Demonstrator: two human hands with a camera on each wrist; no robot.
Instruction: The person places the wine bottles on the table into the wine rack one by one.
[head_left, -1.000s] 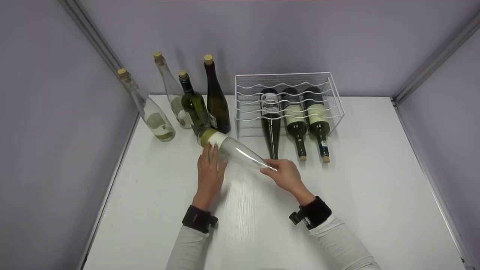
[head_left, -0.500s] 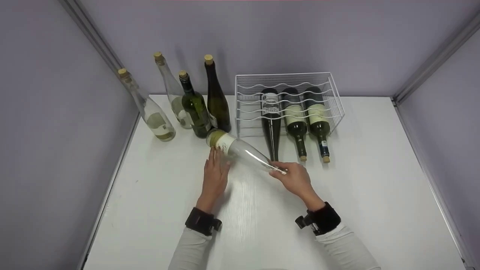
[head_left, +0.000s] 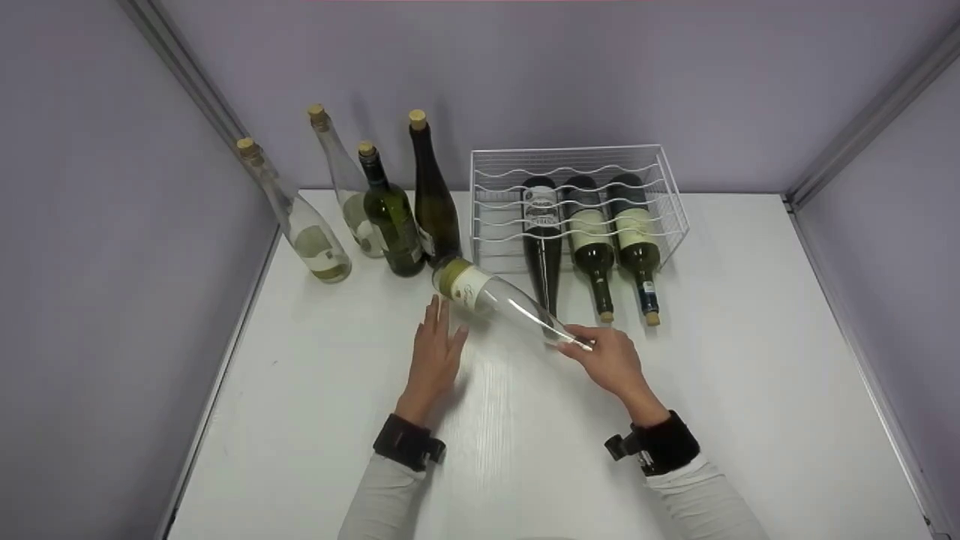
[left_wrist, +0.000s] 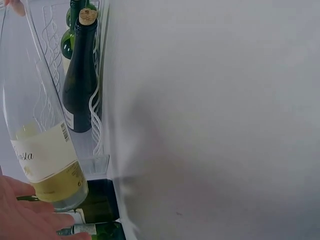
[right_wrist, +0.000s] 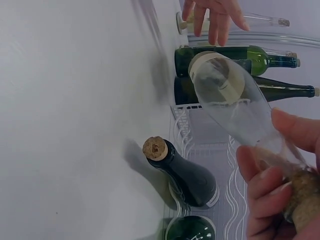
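Note:
A clear glass wine bottle [head_left: 510, 300] with a white and gold label hangs tilted in front of the rack, its base toward the standing bottles. My right hand [head_left: 609, 361] grips its corked neck; in the right wrist view the fingers [right_wrist: 265, 192] curl round the neck by the cork. My left hand [head_left: 436, 358] is beside the base with its fingers straight; in the left wrist view that hand [left_wrist: 25, 215] lies just by the bottle's bottom end. The white wire rack [head_left: 499, 240] holds three dark bottles lying neck forward, among them a long dark bottle [head_left: 541, 247] nearest the clear one.
Left of the rack stand a dark brown bottle [head_left: 435, 202], a green bottle [head_left: 391, 225] and two clear bottles, one of them the leftmost clear bottle [head_left: 304, 232]. All have corks. Grey walls enclose the white table [head_left: 750, 375] at the back and sides.
My right hand has drawn the clear bottle to the right and slightly toward me. The left hand has followed a little to the right, and its fingertips have come off the bottle's label area.

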